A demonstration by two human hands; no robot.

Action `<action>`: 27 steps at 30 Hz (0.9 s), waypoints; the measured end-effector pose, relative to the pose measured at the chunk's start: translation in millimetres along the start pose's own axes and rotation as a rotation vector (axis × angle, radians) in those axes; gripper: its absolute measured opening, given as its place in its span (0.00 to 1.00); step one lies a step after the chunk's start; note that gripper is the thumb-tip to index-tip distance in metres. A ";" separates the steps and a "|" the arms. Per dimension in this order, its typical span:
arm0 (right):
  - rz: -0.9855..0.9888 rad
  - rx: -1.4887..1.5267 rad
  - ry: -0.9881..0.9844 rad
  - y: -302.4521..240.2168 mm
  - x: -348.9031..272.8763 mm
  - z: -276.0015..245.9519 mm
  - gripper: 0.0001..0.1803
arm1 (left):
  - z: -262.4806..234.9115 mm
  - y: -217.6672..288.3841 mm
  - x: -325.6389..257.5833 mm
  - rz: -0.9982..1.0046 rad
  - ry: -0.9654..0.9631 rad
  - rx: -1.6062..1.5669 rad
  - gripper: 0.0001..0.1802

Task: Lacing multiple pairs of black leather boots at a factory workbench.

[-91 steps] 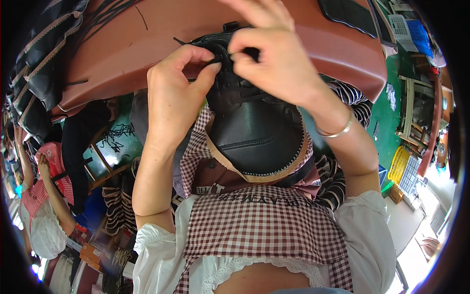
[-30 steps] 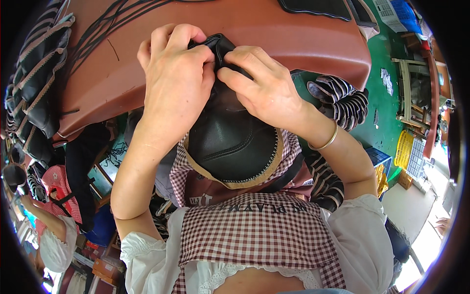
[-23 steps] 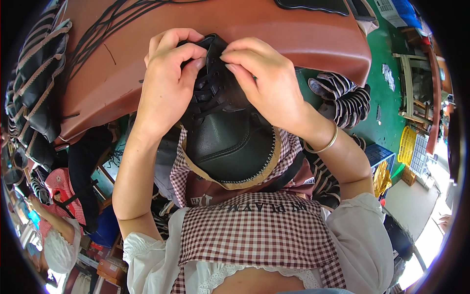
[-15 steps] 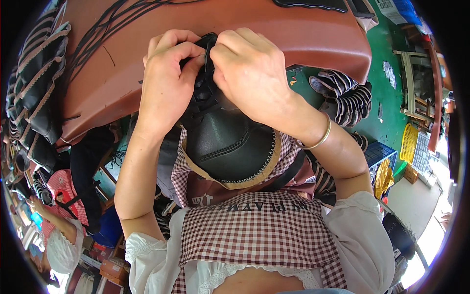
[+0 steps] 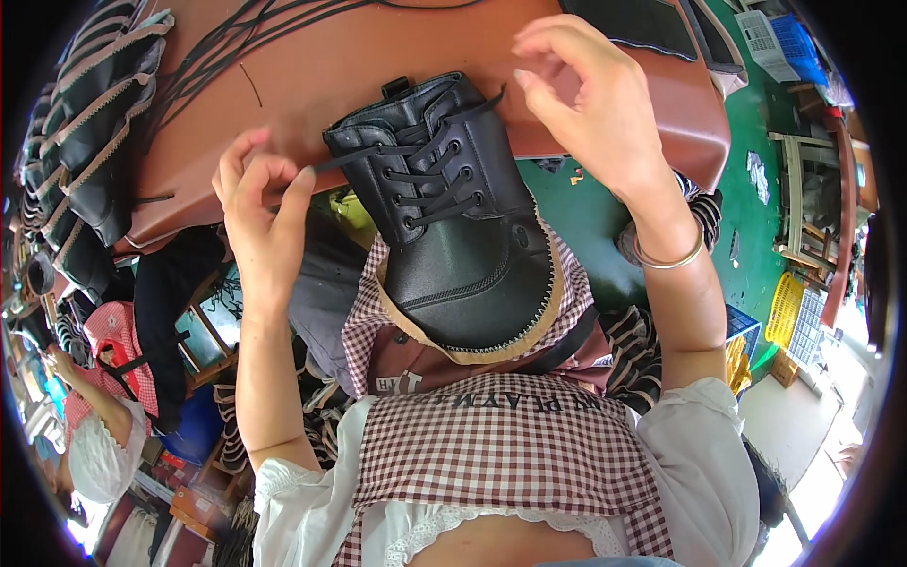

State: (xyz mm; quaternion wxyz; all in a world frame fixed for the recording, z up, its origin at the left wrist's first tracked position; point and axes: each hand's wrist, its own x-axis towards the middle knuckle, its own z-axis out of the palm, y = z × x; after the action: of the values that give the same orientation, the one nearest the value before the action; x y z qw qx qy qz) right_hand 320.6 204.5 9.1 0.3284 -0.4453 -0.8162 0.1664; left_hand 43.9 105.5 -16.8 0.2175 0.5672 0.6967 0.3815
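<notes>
A black leather lace-up boot upper [image 5: 463, 274] with a tan lining edge and zigzag stitching along its rim lies before me, toe towards me, its collar over the table edge. Black laces [image 5: 430, 180] criss-cross its eyelets, with a loose end out to each side. My left hand [image 5: 260, 208] is raised left of the boot, fingers bent and apart; one lace end reaches its thumb tip. Up at the right, my right hand [image 5: 595, 104] hangs open with fingers curved, the other lace end just short of its thumb.
A brown table [image 5: 312, 57] carries a bundle of loose black laces [image 5: 203, 66] and a dark flat piece [image 5: 642, 24]. Stacked boot uppers [image 5: 99, 132] stand at the left. Crates, including a yellow basket [image 5: 784, 307], sit on the green floor at right. Another person [image 5: 109, 454] works at far left.
Both hands have come away from the boot's collar and spread apart, left hand leftward and down, right hand up and rightward. The lacing and collar now show.
</notes>
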 end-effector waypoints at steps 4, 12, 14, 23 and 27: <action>-0.092 0.228 -0.359 -14.5 19.8 12.7 0.18 | 5.8 13.9 0.3 0.102 -0.067 -0.041 0.05; -0.559 0.266 -0.363 -87.6 14.0 -19.1 0.15 | -20.6 -20.1 41.2 -0.500 -0.420 -0.704 0.22; -0.694 0.267 -0.303 -113.0 23.2 -30.1 0.11 | -47.0 32.4 50.9 -0.420 -0.694 -0.563 0.28; -0.617 -0.106 0.128 -56.1 52.9 18.2 0.26 | -174.2 139.8 209.1 0.465 -0.262 -0.068 0.13; -0.393 -0.342 -0.021 -1.5 41.9 60.3 0.26 | -216.9 75.1 291.0 0.706 0.114 0.897 0.12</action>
State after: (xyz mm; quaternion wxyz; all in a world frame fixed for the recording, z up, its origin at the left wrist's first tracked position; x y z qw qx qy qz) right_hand 262.2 240.0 -17.7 0.2656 -0.3254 -0.9068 -0.0366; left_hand -145.0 326.9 212.6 -0.2231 0.7809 0.5693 0.1278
